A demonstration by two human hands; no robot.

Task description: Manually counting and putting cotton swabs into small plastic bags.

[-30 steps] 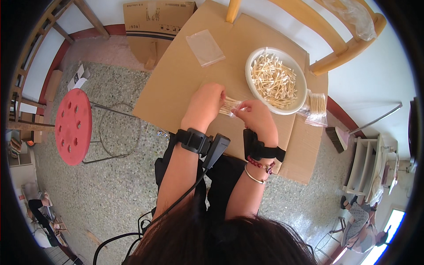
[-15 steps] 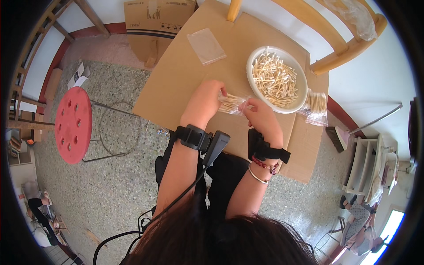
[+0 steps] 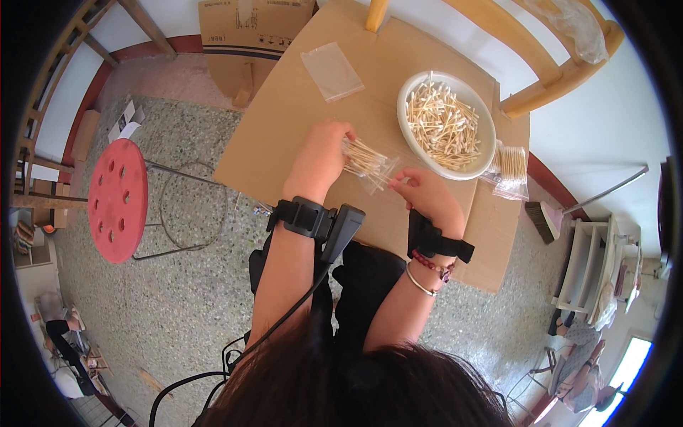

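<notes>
Over the cardboard sheet, a small clear plastic bag with a bundle of cotton swabs in it lies between my two hands. My left hand is closed around one end of the bundle. At the bag's other end, the fingertips of my right hand are pinched together on the plastic edge. Just beyond my right hand is a white bowl, heaped with loose cotton swabs. A flat clear bag rests farther off, beyond my left hand.
Right of the bowl lie filled swab bags. A wooden chair back rises at the far right. A red round stool stands on the floor at left, and a cardboard box behind. At far right are a broom and another person.
My left hand has shifted slightly left and away with the bag. My right hand has moved slightly right and nearer, and more of the bag and swabs shows between them.
</notes>
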